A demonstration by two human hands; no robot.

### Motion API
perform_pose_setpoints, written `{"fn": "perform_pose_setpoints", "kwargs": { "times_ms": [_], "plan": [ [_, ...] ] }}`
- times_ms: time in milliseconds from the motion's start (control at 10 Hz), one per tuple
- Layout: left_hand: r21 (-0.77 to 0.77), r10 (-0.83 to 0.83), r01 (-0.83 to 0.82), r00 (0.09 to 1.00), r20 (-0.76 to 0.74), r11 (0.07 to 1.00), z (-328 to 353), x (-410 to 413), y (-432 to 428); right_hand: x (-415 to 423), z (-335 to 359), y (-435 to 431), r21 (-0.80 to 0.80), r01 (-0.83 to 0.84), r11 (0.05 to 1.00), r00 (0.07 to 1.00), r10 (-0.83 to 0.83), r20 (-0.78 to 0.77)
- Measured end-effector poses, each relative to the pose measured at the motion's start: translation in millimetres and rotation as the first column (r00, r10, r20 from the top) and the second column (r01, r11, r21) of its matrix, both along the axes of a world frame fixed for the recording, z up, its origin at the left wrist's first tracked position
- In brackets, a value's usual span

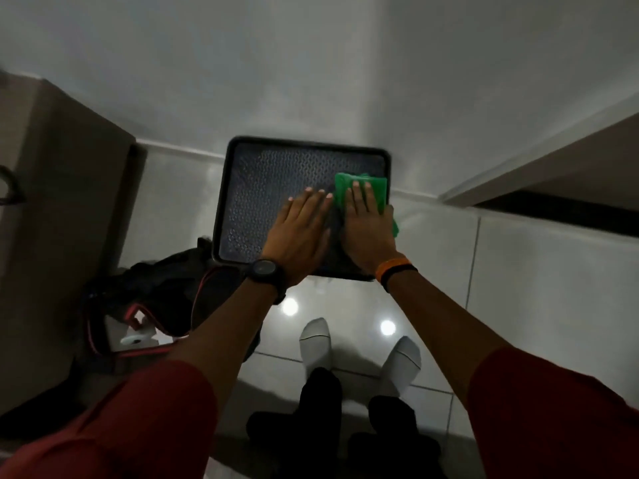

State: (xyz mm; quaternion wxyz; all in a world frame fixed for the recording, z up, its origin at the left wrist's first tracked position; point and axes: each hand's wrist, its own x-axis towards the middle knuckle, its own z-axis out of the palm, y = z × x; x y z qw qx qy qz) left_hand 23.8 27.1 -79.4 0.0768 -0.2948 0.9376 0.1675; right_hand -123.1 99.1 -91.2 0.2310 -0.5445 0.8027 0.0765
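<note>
Wiping of a dark, embossed tray [262,188] with a folded green cloth [375,188], head view. The tray is set at the foot of a pale wall [276,81], where it meets the tiled floor [518,271]; whether the tray lies flat or leans cannot be told. The right grip [366,229] is laid flat on the cloth, fingers straight and close together, so the cloth is pressed against the tray's far right corner rather than pinched. A tail of cloth is seen beyond the right rim, beside the thumb. The left grip [301,229] is spread palm-down on the bare tray, just beside the right, and the tray is judged to be steadied by it. The uncovered embossed field lies left of the cloth, along the tray's long axis, which is taken to run left to right. A leftward stroke is therefore judged to come next, and the left grip, being nearer that field, would have to be shifted from its path. A black bag with red trim [155,292] is seen on the floor left of the tray.
</note>
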Motion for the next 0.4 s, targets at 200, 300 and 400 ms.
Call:
{"fn": "perform_pose_setpoints", "kwargs": {
  "times_ms": [200, 300, 400],
  "plan": [
    [0.093, 0.047, -0.054, 0.996, 0.071, 0.994, -75.5, 1.6, 6.4, 16.7, -66.3, 14.7, -0.117, 0.067, 0.991, 0.997, -0.069, -0.016],
    [0.145, 0.059, -0.074, 0.992, 0.109, 0.987, -80.7, -7.6, 5.2, 14.0, -62.0, 10.6, -0.148, 0.073, 0.986, 0.997, -0.076, -0.015],
    [0.131, 0.122, -0.121, 0.993, 0.003, 0.984, -64.3, -18.1, 4.4, 11.3, -44.4, 9.4, -0.281, 0.12, 0.952, 0.992, -0.128, -0.008]
  ]
}}
